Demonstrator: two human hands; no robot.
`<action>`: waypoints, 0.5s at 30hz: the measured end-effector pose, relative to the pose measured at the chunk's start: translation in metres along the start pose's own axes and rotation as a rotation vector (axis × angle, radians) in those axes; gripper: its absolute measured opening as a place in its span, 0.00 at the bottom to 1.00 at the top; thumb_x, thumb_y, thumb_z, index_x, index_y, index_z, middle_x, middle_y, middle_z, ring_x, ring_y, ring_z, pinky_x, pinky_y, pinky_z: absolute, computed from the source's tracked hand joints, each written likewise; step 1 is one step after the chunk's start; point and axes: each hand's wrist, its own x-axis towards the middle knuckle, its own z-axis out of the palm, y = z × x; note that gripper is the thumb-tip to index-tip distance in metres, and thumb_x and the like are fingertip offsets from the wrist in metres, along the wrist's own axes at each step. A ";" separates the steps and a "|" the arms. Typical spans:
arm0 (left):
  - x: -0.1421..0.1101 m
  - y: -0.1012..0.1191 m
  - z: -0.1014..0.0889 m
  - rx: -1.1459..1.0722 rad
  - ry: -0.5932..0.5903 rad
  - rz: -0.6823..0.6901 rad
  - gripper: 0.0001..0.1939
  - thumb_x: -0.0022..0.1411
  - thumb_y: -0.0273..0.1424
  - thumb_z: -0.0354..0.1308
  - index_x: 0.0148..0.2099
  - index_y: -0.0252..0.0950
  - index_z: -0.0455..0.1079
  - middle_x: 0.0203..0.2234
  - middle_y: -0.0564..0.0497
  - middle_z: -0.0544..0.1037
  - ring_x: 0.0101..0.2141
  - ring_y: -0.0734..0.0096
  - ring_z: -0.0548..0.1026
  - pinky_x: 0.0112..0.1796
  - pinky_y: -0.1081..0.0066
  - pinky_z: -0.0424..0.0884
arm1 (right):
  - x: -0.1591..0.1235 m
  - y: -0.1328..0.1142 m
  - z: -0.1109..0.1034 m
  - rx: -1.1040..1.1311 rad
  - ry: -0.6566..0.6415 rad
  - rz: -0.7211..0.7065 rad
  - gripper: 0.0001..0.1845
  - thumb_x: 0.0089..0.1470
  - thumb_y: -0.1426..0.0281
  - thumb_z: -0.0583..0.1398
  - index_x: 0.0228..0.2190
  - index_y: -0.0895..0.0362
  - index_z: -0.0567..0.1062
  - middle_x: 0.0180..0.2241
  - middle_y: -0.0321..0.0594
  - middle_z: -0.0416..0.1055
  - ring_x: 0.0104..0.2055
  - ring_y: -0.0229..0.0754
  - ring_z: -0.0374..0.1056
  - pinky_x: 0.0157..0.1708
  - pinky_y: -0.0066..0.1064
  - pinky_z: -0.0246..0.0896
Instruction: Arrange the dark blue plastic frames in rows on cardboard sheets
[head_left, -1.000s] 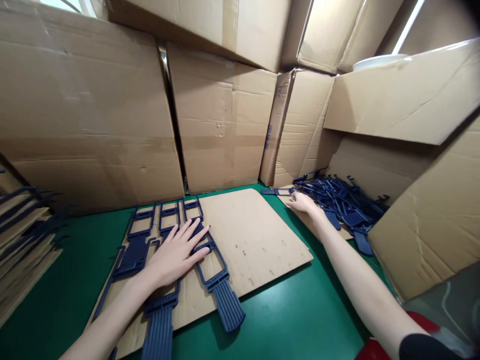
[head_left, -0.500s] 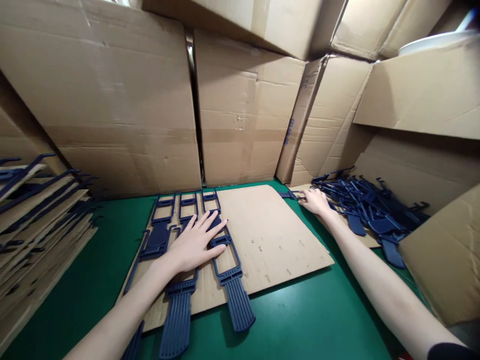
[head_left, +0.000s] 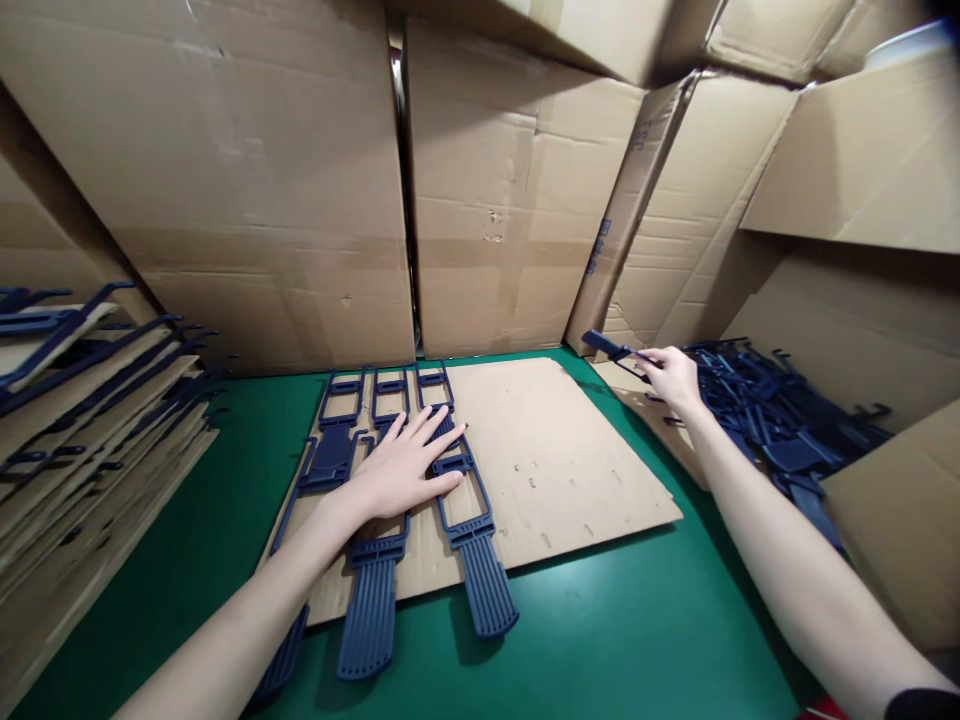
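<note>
My left hand (head_left: 409, 465) lies flat with spread fingers over dark blue plastic frames with ribbed paddle ends. One such frame (head_left: 465, 500) runs under its thumb side, and its paddle juts past the near edge of a cardboard sheet (head_left: 555, 460). Further left, a second ribbed paddle (head_left: 369, 610) also overhangs that edge. At the right, my right hand (head_left: 671, 378) pinches a dark blue plastic part (head_left: 604, 345), its flat end pointing left and raised off the table. Beside that hand is a tangled pile of like parts (head_left: 780, 410).
To the left rises a stack of cardboard sheets (head_left: 150, 440) with blue parts between the layers. Large cardboard boxes (head_left: 495, 220) wall off the back, and another box (head_left: 900, 520) stands at right. The table top (head_left: 600, 630) is green.
My right hand has lifted a blue plastic part from beside the pile. My left hand stays on the frames. The view has shifted slightly.
</note>
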 end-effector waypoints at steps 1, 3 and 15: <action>0.000 0.000 0.000 -0.002 0.001 0.000 0.34 0.61 0.55 0.41 0.66 0.49 0.45 0.65 0.51 0.40 0.64 0.56 0.38 0.60 0.50 0.38 | 0.002 -0.004 -0.003 0.035 0.038 0.009 0.22 0.53 0.62 0.52 0.41 0.61 0.77 0.32 0.46 0.73 0.33 0.44 0.67 0.31 0.32 0.58; 0.000 0.000 0.000 -0.003 -0.003 0.001 0.34 0.61 0.55 0.42 0.66 0.49 0.45 0.65 0.51 0.39 0.64 0.56 0.38 0.60 0.50 0.38 | 0.006 -0.019 -0.014 0.170 0.089 0.008 0.21 0.52 0.60 0.53 0.40 0.61 0.77 0.31 0.44 0.73 0.32 0.43 0.68 0.30 0.31 0.60; -0.003 0.004 -0.003 0.003 -0.010 -0.001 0.35 0.61 0.56 0.40 0.66 0.47 0.47 0.65 0.51 0.41 0.64 0.57 0.38 0.60 0.50 0.37 | -0.048 -0.156 -0.068 0.620 -0.458 -0.698 0.08 0.51 0.67 0.58 0.30 0.55 0.77 0.40 0.43 0.69 0.46 0.45 0.66 0.49 0.37 0.60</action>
